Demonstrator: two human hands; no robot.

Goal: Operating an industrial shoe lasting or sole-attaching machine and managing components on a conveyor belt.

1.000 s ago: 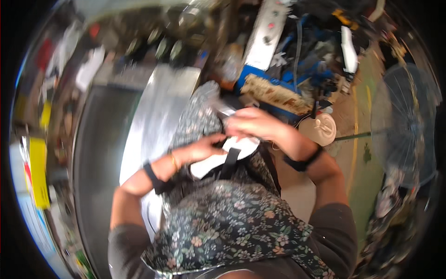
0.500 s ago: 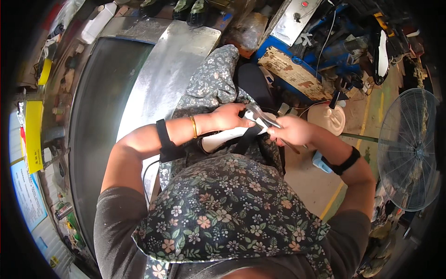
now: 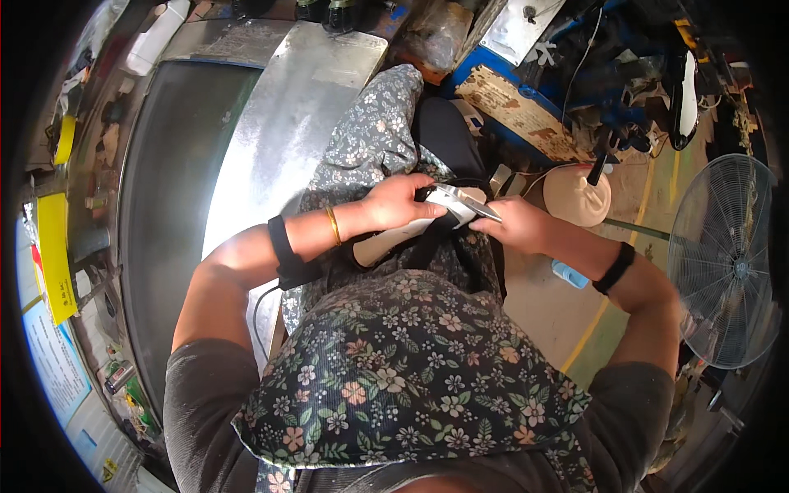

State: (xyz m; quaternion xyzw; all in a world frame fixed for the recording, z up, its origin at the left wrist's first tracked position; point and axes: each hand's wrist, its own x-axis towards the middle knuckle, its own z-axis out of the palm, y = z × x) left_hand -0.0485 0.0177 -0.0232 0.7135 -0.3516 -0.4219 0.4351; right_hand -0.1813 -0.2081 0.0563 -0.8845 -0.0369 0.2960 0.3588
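In my lap rests a black shoe with a white sole side (image 3: 389,241) turned up, its toe end pointing up and right. My left hand (image 3: 397,202) is wrapped over the upper side of the shoe and holds it. Closed around the handles of metal pliers (image 3: 478,207) is my right hand (image 3: 518,225). The pliers' head lies across the toe end, close to my left fingers; what the jaws grip is too small to tell. A dark strap (image 3: 427,251) runs across the shoe. Under it is my flowered apron (image 3: 411,353).
To the left runs a dark conveyor belt (image 3: 181,181) beside a shiny metal sheet (image 3: 283,123). A large round fan (image 3: 723,263) stands at the right. Blue machinery (image 3: 481,62) is ahead, with a beige round seat (image 3: 567,197) near it. Another shoe (image 3: 687,99) is at the far right.
My right hand and the pliers have shifted slightly, and the pliers now lie flatter across the toe end. My left hand still holds the shoe. The head view has shifted a little.
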